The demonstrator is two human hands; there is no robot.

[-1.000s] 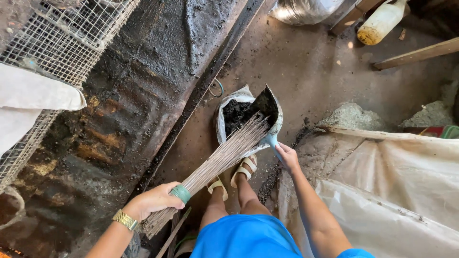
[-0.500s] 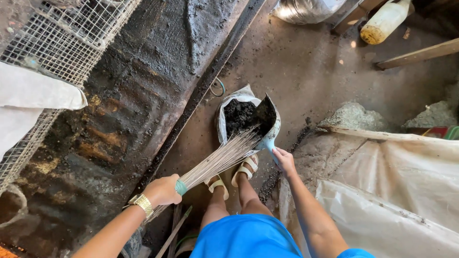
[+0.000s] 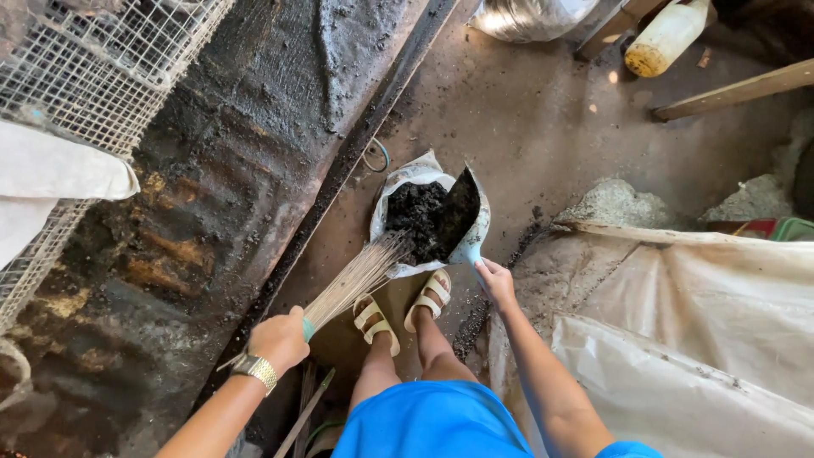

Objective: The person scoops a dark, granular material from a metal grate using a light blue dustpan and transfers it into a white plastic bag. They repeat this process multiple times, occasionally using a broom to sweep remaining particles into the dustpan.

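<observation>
The left hand [image 3: 278, 339] is a closed fist around the bound end of a stick broom [image 3: 352, 282], with a gold watch [image 3: 255, 369] on the wrist. The broom slants toward 1 o'clock, and its spread tips touch the dark dirt [image 3: 417, 222] at the mouth of the dustpan. The right hand [image 3: 496, 280] is curled around the light blue handle of that dustpan [image 3: 469, 222], which stands tipped on edge just beyond the feet, at 12 o'clock from them, over an open white bag [image 3: 411, 174]. Both feet wear pale sandals [image 3: 398, 309] and stand between the two hands. At 9 o'clock of the broom lies a wet, dark slab [image 3: 212, 187] edged by a narrow gutter. A wire cage [image 3: 93, 68] sits at 10 o'clock. White sacks [image 3: 704, 314] lie at 3 o'clock, and a plastic jug [image 3: 666, 38] at 1 o'clock.
</observation>
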